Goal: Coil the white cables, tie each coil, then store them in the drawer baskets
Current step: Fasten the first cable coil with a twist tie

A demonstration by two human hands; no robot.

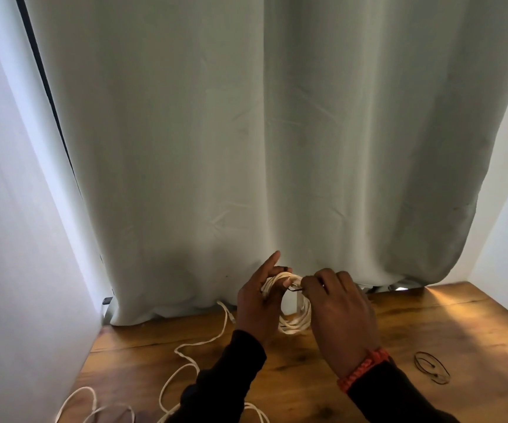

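A coil of white cable (298,322) is held upright above the wooden table (430,325). My left hand (257,303) grips the coil's top left, its index finger pointing up. My right hand (338,306) pinches a thin dark band (295,289) that is stretched across the top of the coil. More loose white cable (185,355) lies in loops on the table at the lower left, partly hidden by my left sleeve.
Several dark elastic bands (431,366) lie on the table at the right. A grey-green curtain (262,132) hangs just behind the table's far edge. White walls close in on the left and right. No drawer or basket is in view.
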